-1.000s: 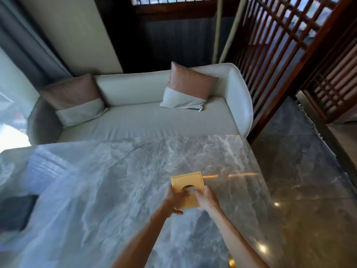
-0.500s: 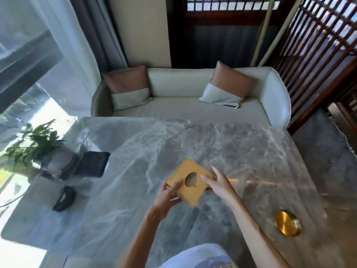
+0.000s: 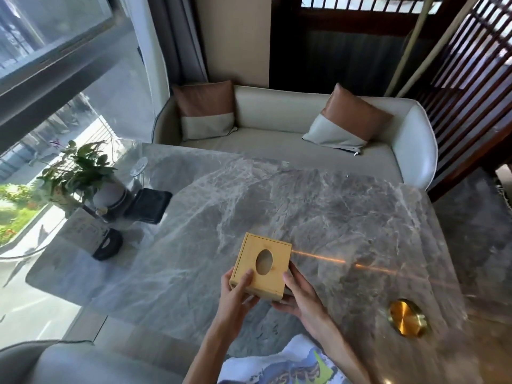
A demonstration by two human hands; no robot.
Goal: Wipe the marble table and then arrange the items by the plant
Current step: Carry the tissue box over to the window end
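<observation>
Since half a second ago the wooden box [image 3: 261, 268] has been turned from a diamond-wise slant to sit squarer to the person, its oval opening facing up. Both hands are clamped on it. The left hand [image 3: 239, 293] has its thumb flat on the top and its fingers curled under the near corner. The right hand [image 3: 299, 295] cups the right side and the underside. The box looks lifted just clear of the tabletop [image 3: 332, 212], near its front edge, though the angle makes it hard to be sure.

I judge this to be the arranging step. The plant [image 3: 80, 173] stands well apart at the far left, with a black folded item [image 3: 148, 206] just beside its pot and a dark rounded object [image 3: 108, 248] nearer the person. The box has yet to cross the slab to join them.

The box is pale, smooth-grained wood, cube-like with crisp edges, rigid and easy to hold by its sides. The tabletop is polished grey marble with white veining, glossy enough to mirror the window. A round brass disc [image 3: 407, 321], brushed and shiny, is at the right edge.
</observation>
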